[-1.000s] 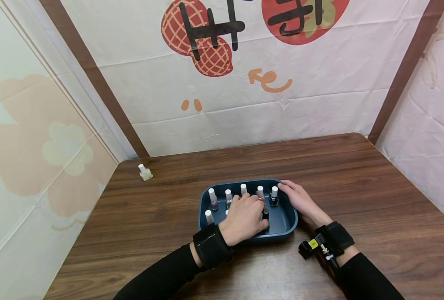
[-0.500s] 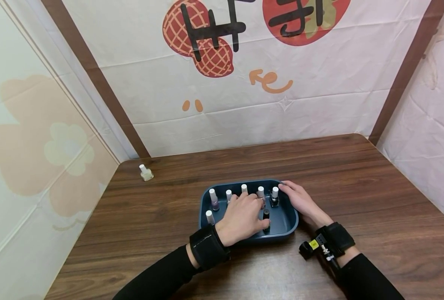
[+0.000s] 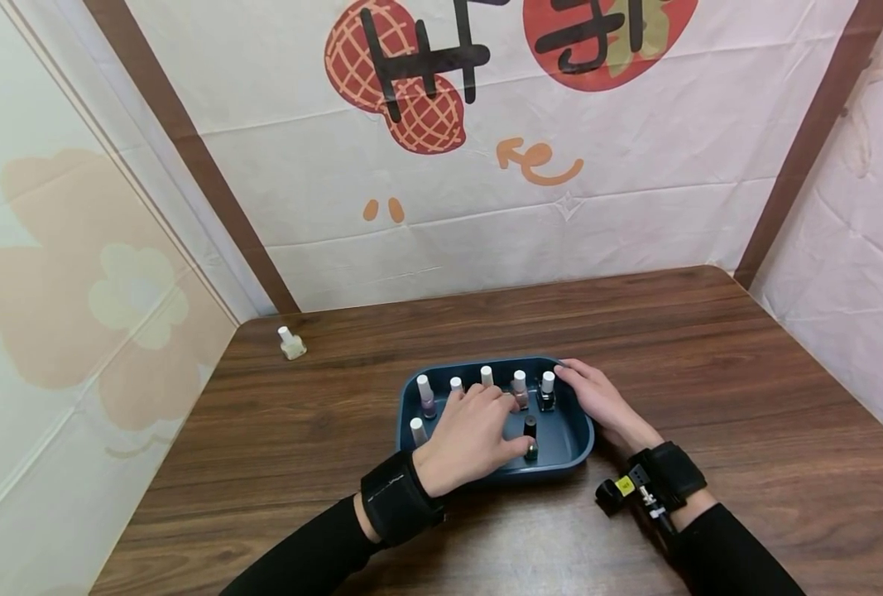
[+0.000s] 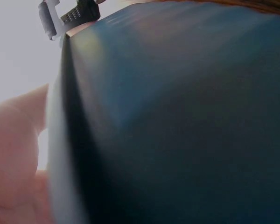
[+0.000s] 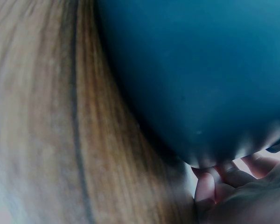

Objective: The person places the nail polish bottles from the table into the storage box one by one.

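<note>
A dark blue tray [image 3: 560, 443] stands on the table with several small nail polish bottles in it. My left hand [image 3: 471, 437] is over its middle, fingers spread and pointing down inside, fingertips partly hidden. The left thumb lies close to a black-capped nail polish bottle [image 3: 530, 430]; whether they touch I cannot tell. White-capped bottles stand along the far side, such as a lilac one [image 3: 427, 399], a pinkish one [image 3: 520, 392] and a dark one [image 3: 547, 394]. My right hand [image 3: 603, 399] grips the tray's right end, its fingers against the outer wall in the right wrist view.
A pale nail polish bottle [image 3: 292, 345] with a white cap is alone near the table's far left corner. The brown wooden table [image 3: 322, 430] ends at a printed white cloth wall [image 3: 486, 232]. Another white-capped bottle [image 3: 418, 430] is at the tray's near left.
My left hand and wrist have shifted slightly left, and more of the black-capped bottle shows. The right hand and the tray have stayed in place.
</note>
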Tool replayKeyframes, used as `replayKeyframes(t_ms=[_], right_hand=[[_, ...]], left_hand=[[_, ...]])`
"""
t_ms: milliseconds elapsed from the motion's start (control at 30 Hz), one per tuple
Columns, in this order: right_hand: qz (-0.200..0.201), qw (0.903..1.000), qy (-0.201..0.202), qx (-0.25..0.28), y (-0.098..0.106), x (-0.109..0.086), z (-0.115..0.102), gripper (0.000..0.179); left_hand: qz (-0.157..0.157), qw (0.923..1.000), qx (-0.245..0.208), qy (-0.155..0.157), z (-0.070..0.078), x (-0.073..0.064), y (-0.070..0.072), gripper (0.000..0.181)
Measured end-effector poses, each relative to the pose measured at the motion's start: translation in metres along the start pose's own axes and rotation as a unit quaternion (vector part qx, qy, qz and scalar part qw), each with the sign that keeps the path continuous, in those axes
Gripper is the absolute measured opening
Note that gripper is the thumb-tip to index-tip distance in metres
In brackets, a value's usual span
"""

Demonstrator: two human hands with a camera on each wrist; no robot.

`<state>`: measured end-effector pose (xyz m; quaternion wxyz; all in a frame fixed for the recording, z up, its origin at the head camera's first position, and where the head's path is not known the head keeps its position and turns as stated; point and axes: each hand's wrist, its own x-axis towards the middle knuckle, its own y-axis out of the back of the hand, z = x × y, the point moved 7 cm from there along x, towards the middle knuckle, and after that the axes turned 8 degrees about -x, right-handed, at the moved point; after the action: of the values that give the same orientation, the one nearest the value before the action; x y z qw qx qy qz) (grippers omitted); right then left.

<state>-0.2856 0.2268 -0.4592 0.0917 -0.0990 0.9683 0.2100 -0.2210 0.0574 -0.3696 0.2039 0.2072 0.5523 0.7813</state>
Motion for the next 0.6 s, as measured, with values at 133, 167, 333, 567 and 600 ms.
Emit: replayKeyframes(t_ms=[133, 167, 333, 567, 600], right_hand=[[0.001, 1.0000, -0.005, 0.001, -0.001, 0.001, 0.002, 0.050], [0.002, 1.0000, -0.006, 0.001, -0.001, 0.001, 0.002, 0.050], [0.001, 1.0000, -0.006, -0.001, -0.002, 0.001, 0.003, 0.050], [0.007, 1.0000, -0.002, -0.006, -0.002, 0.001, 0.001, 0.050], [0.008, 0.9999, -0.002, -0.007, -0.001, 0.001, 0.001, 0.050]], left_hand=[[0.005, 1.0000, -0.003, 0.007, -0.004, -0.004, 0.004, 0.044], [0.008, 0.9999, -0.005, 0.007, -0.004, -0.005, 0.006, 0.044], [0.027, 0.9994, -0.023, 0.006, -0.010, -0.010, 0.016, 0.041], [0.084, 0.9945, -0.058, 0.025, -0.030, -0.015, 0.039, 0.032], [0.095, 0.9931, -0.062, 0.028, -0.034, -0.015, 0.042, 0.031]])
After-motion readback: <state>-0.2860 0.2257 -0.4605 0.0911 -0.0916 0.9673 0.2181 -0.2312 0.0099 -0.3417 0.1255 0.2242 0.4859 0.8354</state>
